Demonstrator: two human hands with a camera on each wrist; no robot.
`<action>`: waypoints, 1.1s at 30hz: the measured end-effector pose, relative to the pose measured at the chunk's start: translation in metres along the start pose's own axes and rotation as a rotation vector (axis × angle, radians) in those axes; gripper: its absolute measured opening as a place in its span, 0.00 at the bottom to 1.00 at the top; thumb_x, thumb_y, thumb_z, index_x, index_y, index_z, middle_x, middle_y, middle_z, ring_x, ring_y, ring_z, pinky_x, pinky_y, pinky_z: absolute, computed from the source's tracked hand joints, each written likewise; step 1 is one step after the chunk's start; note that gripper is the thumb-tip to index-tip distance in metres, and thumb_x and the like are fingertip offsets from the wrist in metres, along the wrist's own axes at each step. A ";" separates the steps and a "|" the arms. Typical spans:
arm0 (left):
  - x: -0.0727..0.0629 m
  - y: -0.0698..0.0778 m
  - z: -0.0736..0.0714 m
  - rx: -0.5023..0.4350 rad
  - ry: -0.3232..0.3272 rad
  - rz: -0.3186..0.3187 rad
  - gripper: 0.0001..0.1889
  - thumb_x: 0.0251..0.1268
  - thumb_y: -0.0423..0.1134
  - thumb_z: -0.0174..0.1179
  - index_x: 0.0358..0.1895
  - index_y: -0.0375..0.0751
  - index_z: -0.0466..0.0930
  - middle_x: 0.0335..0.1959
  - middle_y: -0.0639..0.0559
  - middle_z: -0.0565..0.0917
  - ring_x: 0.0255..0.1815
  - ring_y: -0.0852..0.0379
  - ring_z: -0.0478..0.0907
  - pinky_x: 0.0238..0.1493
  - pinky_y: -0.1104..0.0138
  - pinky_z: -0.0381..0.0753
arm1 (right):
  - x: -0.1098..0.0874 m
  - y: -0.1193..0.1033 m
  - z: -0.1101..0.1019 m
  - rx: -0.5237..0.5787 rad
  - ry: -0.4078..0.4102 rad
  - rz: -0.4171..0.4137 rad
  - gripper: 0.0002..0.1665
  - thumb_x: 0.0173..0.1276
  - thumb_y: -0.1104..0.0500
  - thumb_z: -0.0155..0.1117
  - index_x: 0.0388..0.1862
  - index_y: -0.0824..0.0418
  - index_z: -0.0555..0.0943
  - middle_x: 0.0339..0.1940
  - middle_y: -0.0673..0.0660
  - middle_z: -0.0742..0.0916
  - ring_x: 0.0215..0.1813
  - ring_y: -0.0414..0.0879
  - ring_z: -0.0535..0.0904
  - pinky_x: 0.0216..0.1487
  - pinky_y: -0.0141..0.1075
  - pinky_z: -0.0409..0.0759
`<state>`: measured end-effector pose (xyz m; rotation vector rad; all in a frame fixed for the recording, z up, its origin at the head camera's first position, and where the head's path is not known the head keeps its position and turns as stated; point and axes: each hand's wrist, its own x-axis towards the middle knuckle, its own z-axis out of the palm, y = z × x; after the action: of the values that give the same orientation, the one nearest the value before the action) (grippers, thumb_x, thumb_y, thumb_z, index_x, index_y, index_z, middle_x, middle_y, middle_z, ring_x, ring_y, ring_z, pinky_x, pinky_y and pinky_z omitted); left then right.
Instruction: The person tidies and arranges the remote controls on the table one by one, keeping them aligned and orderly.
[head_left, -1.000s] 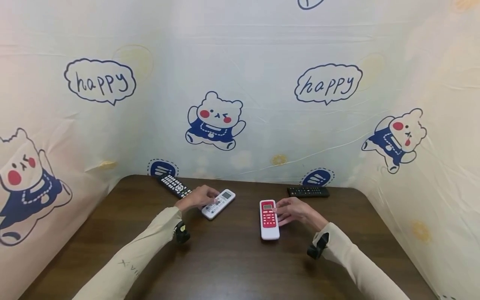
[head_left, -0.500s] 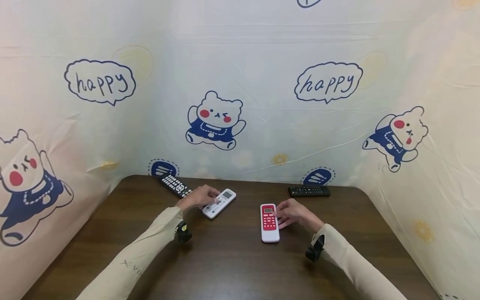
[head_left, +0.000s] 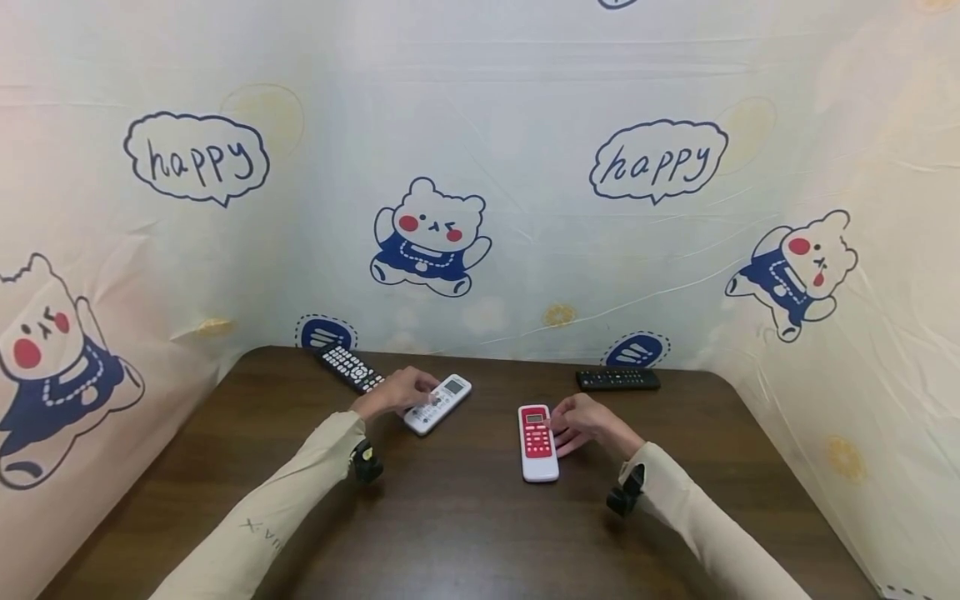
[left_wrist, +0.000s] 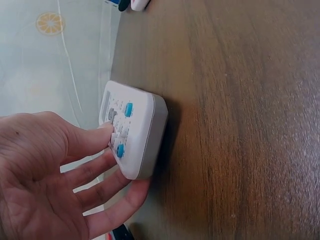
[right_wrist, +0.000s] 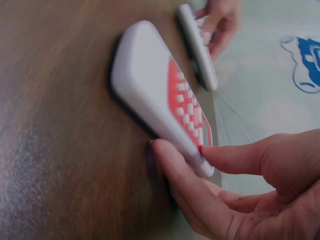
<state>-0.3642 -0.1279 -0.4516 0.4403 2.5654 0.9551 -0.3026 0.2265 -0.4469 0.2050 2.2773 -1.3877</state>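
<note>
"Two grips over one brown table (head_left: 450, 533): what could go wrong?"
"Chiefly a slip, I'd judge: the left hand (head_left: 397, 392) pinches the white remote (head_left: 441, 406) only by its edge, the right hand (head_left: 590, 421) the red-faced remote (head_left: 540, 470) likewise, thumbs on top, fingers bent alongside."
"Lesser risks?"
"A thumb might press keys."
"Where are they, and how do they look?"
"Apart, around the table's mid-width: white casings, then one's red panel (right_wrist: 174, 90), then small screens (head_left: 454, 387), lastly the other's blue keys (left_wrist: 128, 109)."

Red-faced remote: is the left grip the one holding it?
No, the right grip pinches the red-faced remote, while the left grip holds the white-faced remote.
</note>
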 end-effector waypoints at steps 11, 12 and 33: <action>0.001 -0.005 -0.004 -0.003 -0.012 0.007 0.21 0.77 0.34 0.60 0.69 0.33 0.78 0.60 0.35 0.83 0.49 0.47 0.84 0.41 0.55 0.91 | 0.002 0.000 0.004 -0.069 0.018 -0.018 0.11 0.76 0.66 0.65 0.51 0.71 0.78 0.41 0.67 0.86 0.34 0.52 0.88 0.35 0.42 0.91; 0.001 -0.005 -0.004 -0.002 -0.014 0.006 0.21 0.77 0.34 0.61 0.69 0.34 0.78 0.61 0.35 0.83 0.50 0.47 0.84 0.41 0.56 0.91 | 0.002 0.000 0.004 -0.070 0.018 -0.017 0.11 0.76 0.66 0.65 0.51 0.71 0.78 0.41 0.67 0.86 0.34 0.52 0.88 0.35 0.42 0.91; 0.002 0.000 -0.003 0.015 -0.024 0.021 0.22 0.76 0.32 0.61 0.69 0.32 0.77 0.61 0.32 0.81 0.51 0.45 0.83 0.43 0.56 0.91 | 0.007 -0.003 -0.022 -0.197 0.057 -0.074 0.08 0.76 0.65 0.65 0.47 0.69 0.79 0.47 0.66 0.89 0.39 0.55 0.90 0.37 0.44 0.92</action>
<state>-0.3673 -0.1287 -0.4500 0.4805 2.5524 0.9327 -0.3169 0.2438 -0.4395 0.0990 2.4728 -1.1959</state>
